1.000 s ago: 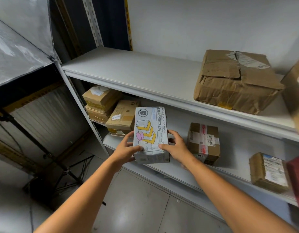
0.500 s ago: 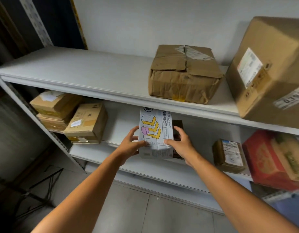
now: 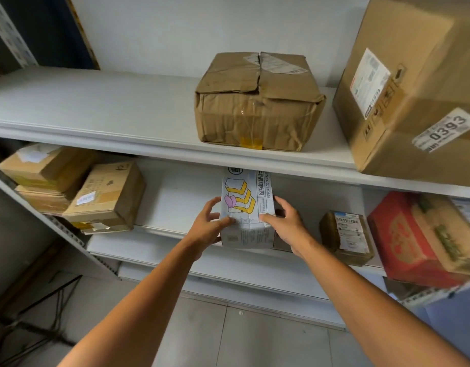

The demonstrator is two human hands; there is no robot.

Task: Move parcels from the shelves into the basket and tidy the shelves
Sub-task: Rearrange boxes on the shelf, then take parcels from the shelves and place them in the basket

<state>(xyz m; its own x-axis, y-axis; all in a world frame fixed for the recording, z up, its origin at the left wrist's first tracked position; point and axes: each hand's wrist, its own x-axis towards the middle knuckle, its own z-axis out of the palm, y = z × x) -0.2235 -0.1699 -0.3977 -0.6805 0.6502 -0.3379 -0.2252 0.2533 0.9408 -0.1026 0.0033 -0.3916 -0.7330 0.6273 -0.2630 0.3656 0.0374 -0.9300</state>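
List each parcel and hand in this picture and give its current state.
toast box, upright, held by both hands
left hand, gripping toast box
right hand, gripping toast box
crumpled brown box, taped shut, dented
large carton, shut, labelled 0393
small labelled box, shut
red box, closed

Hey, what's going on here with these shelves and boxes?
A person is handling parcels at a white shelving unit. The left hand and right hand grip the sides of a white toast-printed parcel, upright at the front of the middle shelf. To its left sit brown boxes, to its right a small labelled box and a red box. A crumpled brown box and a large carton are on the upper shelf. No basket is in view.
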